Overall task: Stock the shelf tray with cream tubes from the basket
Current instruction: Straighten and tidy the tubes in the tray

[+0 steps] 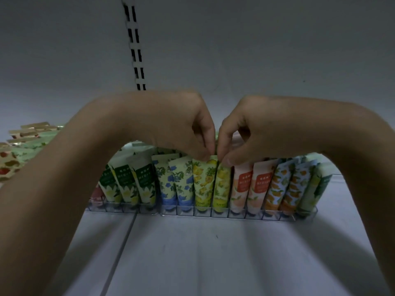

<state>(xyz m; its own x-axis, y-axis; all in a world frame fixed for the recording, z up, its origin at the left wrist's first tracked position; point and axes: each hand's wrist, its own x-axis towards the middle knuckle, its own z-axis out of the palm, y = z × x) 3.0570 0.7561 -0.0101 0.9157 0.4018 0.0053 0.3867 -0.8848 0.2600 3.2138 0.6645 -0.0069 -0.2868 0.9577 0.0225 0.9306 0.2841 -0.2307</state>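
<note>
A clear plastic shelf tray (237, 215) holds a row of upright cream tubes in green, blue-flowered, yellow, peach and orange prints. My left hand (183, 127) pinches the top edge of a yellow pineapple-print tube (204, 182) at the row's middle. My right hand (245, 133) pinches the top of the yellow tube (222, 186) right beside it. Both hands meet fingertip to fingertip above these two tubes. More tubes stand in rows behind, mostly hidden by my hands. The basket is not in view.
A second clear tray (119, 208) adjoins on the left with green lotus-print tubes. Flat packets with fruit prints (12, 159) lie at the far left. White shelf surface (213, 253) lies in front; a slotted upright (134, 43) runs up the back wall.
</note>
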